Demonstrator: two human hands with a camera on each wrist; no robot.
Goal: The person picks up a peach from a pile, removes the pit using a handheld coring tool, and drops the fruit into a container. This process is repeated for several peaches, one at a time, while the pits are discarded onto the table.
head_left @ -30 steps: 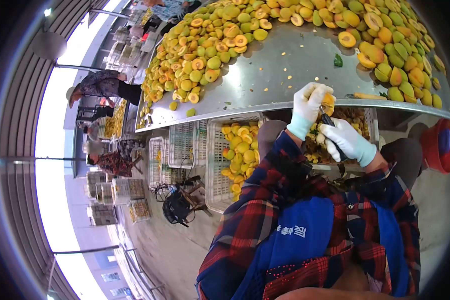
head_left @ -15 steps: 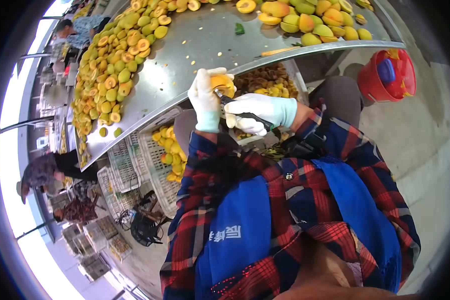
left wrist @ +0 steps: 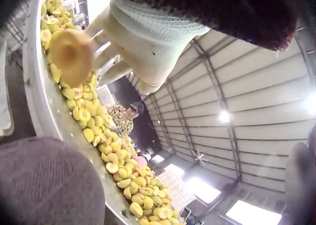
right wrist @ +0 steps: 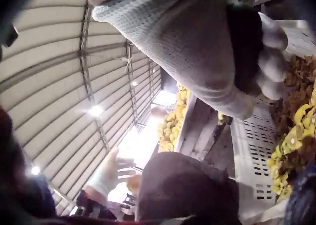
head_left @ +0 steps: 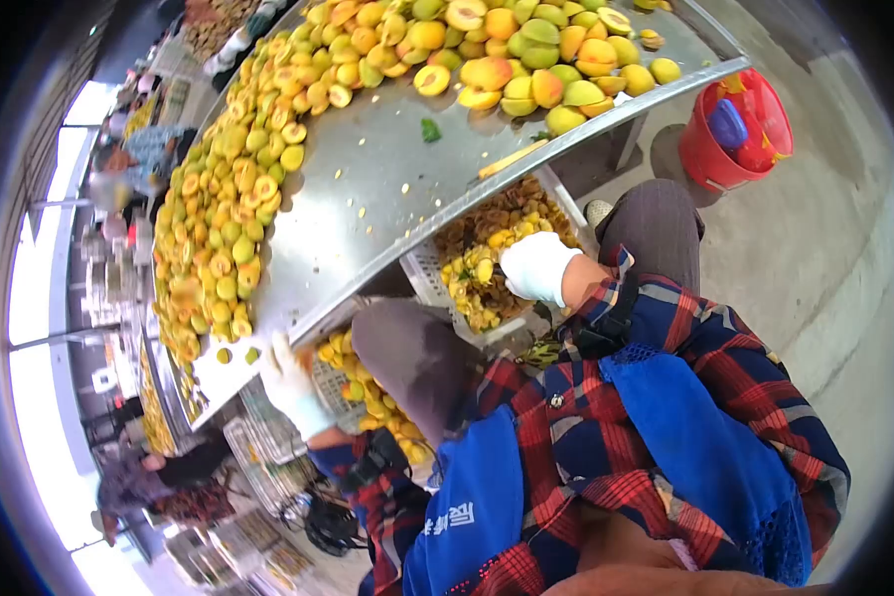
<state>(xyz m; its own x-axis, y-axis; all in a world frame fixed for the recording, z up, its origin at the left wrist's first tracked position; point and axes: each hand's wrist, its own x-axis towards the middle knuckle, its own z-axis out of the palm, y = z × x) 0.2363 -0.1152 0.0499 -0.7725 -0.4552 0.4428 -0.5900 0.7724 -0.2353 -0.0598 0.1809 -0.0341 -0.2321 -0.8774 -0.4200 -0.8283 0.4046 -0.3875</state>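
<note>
My gloved left hand [head_left: 296,389], blurred in the head view, is at the table's front edge, over the crate of peach halves [head_left: 372,392]. The left wrist view shows its fingers stretched out and spread, with a blurred peach half [left wrist: 73,57] just off the fingertips. My gloved right hand [head_left: 538,268] is over a white crate [head_left: 422,273] of brown pits and yellow scraps [head_left: 482,298]. In the right wrist view its fingers curl round the black handle [right wrist: 245,47] of a tool, whose tip is hidden.
A metal table [head_left: 368,189] bears heaps of yellow-green peaches [head_left: 233,214], many halved. A wooden-handled tool [head_left: 513,159] and a green leaf [head_left: 430,130] lie near its front. A red bucket [head_left: 700,149] stands at the right. My knees [head_left: 402,348] are below the table edge. Other people work far left.
Both hands were together at a peach half, the tool's tip against it. Now the left hand has swung left, the peach half leaving its fingers, and the right has lowered over the scrap crate.
</note>
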